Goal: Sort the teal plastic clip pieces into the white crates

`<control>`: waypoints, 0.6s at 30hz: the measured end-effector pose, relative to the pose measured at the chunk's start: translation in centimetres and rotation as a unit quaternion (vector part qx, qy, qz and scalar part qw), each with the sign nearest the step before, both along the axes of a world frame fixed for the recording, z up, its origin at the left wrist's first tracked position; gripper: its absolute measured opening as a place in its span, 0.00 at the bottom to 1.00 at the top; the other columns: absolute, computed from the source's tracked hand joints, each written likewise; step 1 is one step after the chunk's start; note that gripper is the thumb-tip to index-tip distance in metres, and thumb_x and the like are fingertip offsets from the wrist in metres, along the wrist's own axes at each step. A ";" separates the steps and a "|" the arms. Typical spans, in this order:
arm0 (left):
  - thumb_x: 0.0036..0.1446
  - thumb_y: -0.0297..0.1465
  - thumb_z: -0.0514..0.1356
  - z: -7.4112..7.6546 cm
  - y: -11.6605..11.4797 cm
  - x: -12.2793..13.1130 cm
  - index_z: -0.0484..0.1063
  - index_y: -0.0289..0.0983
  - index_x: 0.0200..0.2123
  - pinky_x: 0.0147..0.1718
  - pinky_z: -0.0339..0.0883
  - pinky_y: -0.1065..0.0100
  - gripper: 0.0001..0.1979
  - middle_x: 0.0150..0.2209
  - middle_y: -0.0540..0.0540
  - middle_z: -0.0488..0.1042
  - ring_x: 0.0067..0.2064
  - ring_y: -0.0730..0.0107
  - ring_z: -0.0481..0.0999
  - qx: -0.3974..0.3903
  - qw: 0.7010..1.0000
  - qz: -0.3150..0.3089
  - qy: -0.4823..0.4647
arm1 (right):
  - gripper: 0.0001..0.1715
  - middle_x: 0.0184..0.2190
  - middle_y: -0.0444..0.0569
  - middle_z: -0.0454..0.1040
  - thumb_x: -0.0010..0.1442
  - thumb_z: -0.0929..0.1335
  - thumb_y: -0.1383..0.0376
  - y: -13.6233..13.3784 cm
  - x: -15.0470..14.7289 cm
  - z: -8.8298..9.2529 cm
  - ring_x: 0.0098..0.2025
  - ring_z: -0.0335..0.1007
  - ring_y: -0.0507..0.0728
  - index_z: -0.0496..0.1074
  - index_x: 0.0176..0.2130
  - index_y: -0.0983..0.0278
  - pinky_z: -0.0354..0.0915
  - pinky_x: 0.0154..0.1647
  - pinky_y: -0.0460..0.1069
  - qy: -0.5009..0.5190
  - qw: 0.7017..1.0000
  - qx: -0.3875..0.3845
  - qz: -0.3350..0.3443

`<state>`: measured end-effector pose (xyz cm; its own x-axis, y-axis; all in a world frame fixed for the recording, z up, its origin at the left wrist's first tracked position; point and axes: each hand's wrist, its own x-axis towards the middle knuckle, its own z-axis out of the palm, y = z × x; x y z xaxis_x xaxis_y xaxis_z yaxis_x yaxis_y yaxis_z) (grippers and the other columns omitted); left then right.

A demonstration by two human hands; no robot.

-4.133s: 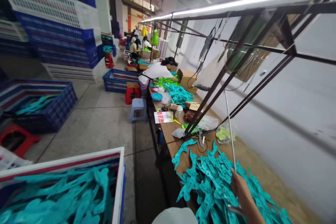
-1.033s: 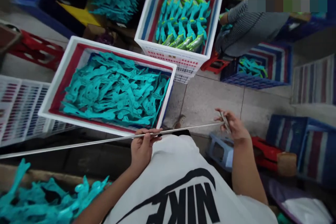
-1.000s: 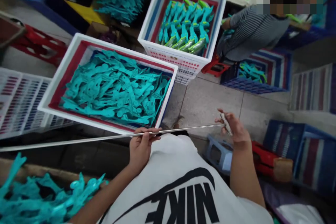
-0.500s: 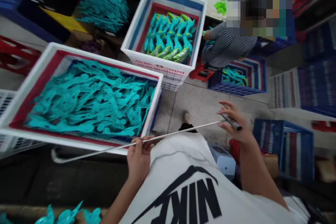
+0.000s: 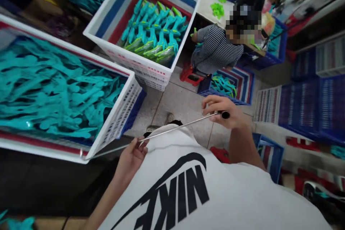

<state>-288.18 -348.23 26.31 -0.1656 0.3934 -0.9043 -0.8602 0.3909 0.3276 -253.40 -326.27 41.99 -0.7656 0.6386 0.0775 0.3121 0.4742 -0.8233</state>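
A long thin metal hook rod point(image 5: 178, 127) slants across the front of my white shirt. Its tube-like grip, dark and hollow at the end, lies in my right hand point(image 5: 225, 110), whose fingers are curled. My left hand point(image 5: 132, 158) pinches the shaft farther down between thumb and fingers. The bent tip is by the near corner of a white crate point(image 5: 111, 115); whether it touches the rim I cannot tell. Inside that crate is a heap of turquoise plastic pieces point(image 5: 56, 90).
Beyond stands a taller white crate point(image 5: 129, 59) with rows of turquoise-and-green bagged items point(image 5: 153, 30). A person in a striped top point(image 5: 217, 48) sits on a red stool point(image 5: 191, 75), beside a blue crate point(image 5: 244, 86). Stacked blue crates point(image 5: 302, 107) line the right; tiled floor point(image 5: 178, 99) lies ahead.
The crates have shifted left in view, and the seated person shows more fully. Both hands keep hold of the hook rod, its bent tip now nearer the crate's corner.
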 end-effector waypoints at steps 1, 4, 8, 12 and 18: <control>0.75 0.24 0.62 -0.4 0.7 0.4 0.80 0.34 0.41 0.28 0.78 0.74 0.08 0.35 0.42 0.85 0.34 0.67 0.87 -0.007 1.000 0.008 -0.005 | 0.36 0.47 0.55 0.83 0.77 0.70 0.34 -0.2 0.5 0.3 0.43 0.80 0.57 0.88 0.47 0.61 0.75 0.48 0.51 -0.024 1.000 -0.006 -0.009; 0.75 0.23 0.61 -1.6 2.4 1.2 0.78 0.35 0.38 0.29 0.77 0.74 0.10 0.34 0.44 0.84 0.33 0.68 0.86 -0.016 0.999 0.031 0.003 | 0.41 0.36 0.50 0.83 0.78 0.68 0.32 -1.2 1.0 -0.3 0.36 0.78 0.55 0.88 0.53 0.64 0.71 0.40 0.48 -0.102 0.991 -0.079 -0.021; 0.78 0.25 0.59 -2.9 3.6 3.3 0.76 0.37 0.40 0.30 0.76 0.71 0.10 0.33 0.47 0.83 0.33 0.67 0.86 -0.001 0.996 0.085 0.021 | 0.43 0.25 0.43 0.76 0.78 0.67 0.31 -0.7 2.1 -2.3 0.27 0.69 0.52 0.87 0.46 0.66 0.63 0.30 0.46 -0.168 0.961 -0.206 0.072; 0.77 0.29 0.63 -3.6 4.2 7.0 0.76 0.38 0.46 0.31 0.75 0.69 0.03 0.38 0.46 0.86 0.35 0.65 0.87 0.044 0.990 0.131 -0.002 | 0.42 0.21 0.42 0.68 0.78 0.68 0.33 5.2 3.7 -2.2 0.24 0.62 0.51 0.74 0.28 0.62 0.57 0.28 0.48 -0.167 0.955 -0.171 0.174; 0.74 0.34 0.70 -4.7 7.4 13.7 0.75 0.36 0.43 0.42 0.80 0.61 0.09 0.44 0.34 0.89 0.44 0.52 0.91 0.069 0.984 0.161 -0.039 | 0.43 0.18 0.39 0.52 0.79 0.70 0.40 19.4 -2.3 0.2 0.22 0.47 0.50 0.56 0.22 0.58 0.47 0.26 0.51 -0.185 0.959 -0.014 0.215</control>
<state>-274.47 -340.84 21.63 -0.2347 0.4519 -0.8606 -0.9567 0.0494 0.2868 -255.67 -306.87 42.19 -0.9306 0.2553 -0.2622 0.3653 0.6042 -0.7082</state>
